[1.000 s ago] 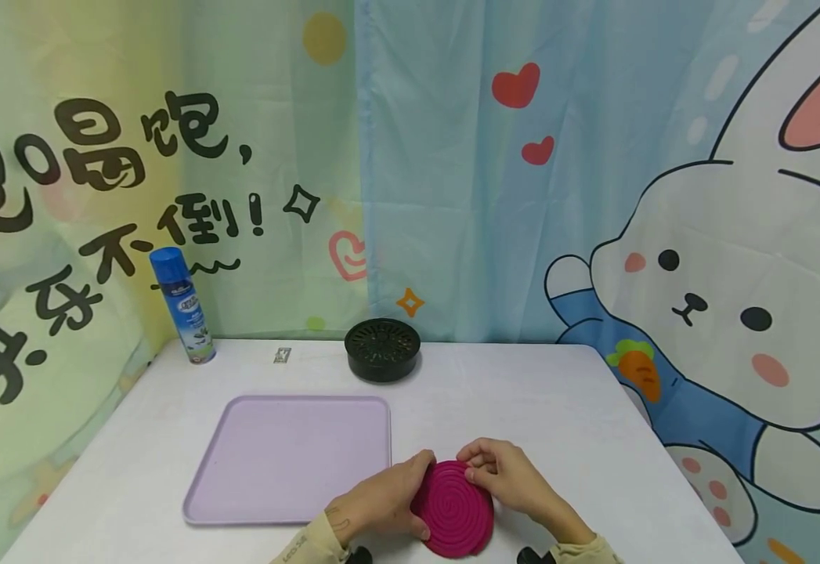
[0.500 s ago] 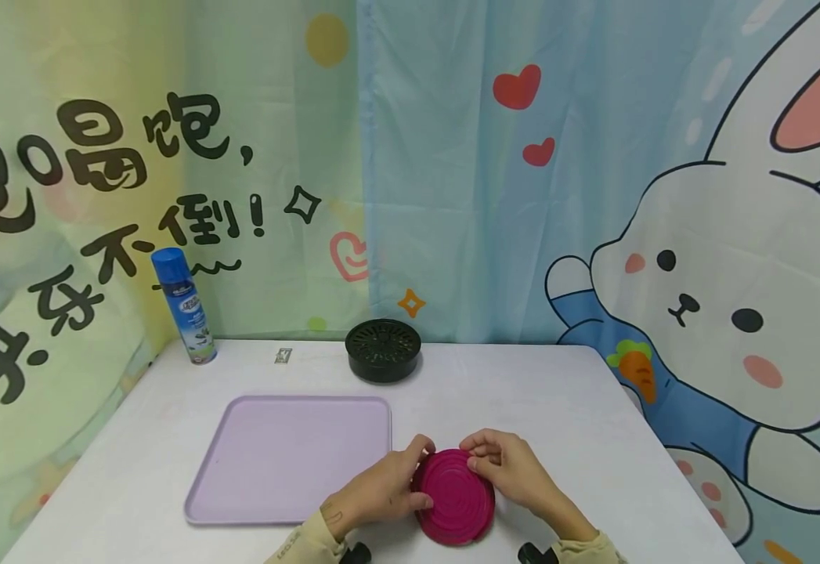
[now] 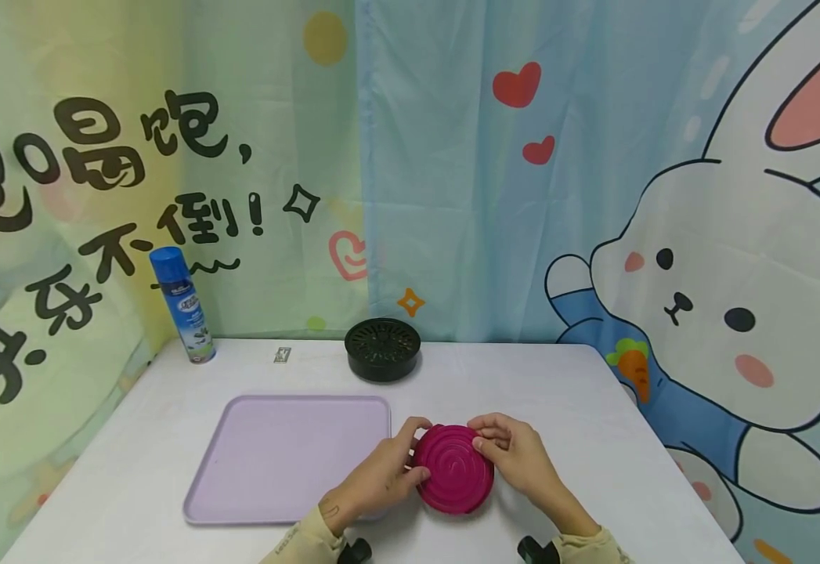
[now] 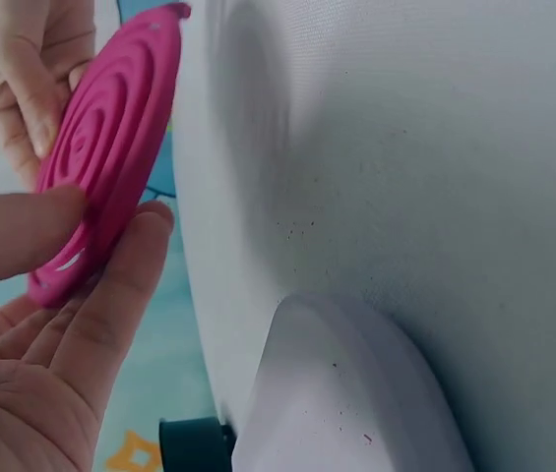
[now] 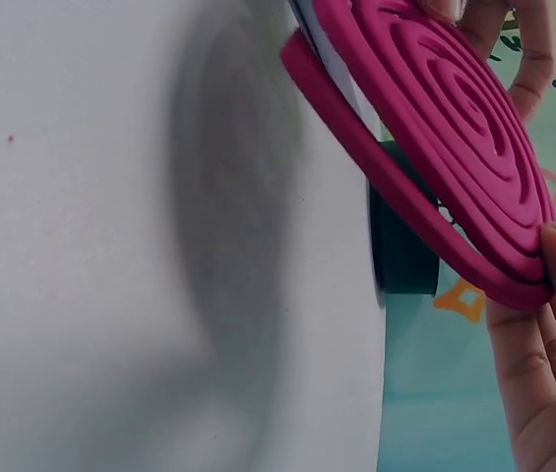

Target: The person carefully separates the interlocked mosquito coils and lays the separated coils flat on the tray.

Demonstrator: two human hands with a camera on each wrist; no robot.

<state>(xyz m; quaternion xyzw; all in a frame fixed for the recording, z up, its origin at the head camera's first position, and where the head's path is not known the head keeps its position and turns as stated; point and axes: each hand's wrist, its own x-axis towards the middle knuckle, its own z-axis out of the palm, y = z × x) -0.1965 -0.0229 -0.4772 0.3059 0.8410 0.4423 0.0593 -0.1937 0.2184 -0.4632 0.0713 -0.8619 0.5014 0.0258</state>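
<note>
A magenta mosquito coil [image 3: 455,470], a flat round spiral, is held up off the white table by both hands. My left hand [image 3: 381,470] pinches its left edge, with the thumb on the face and fingers behind. At the upper right edge my right hand [image 3: 521,460] pinches it between thumb and fingers. The right wrist view shows the coil [image 5: 464,128] tilted, its outer strand standing apart from the inner rings along one side. In the left wrist view the coil [image 4: 110,147] appears nearly edge-on, above its shadow on the table.
A pale purple tray [image 3: 290,462] lies left of the hands. Behind it, a dark round container with a slotted lid [image 3: 381,350] stands near the back edge. A blue spray can [image 3: 186,309] and a small metal piece [image 3: 282,356] are at the back left. Printed curtains hang behind.
Both hands have moved forward, away from the body, carrying the coil with them. Its face now looks rounder to the head camera. The tray, container and can have stayed put.
</note>
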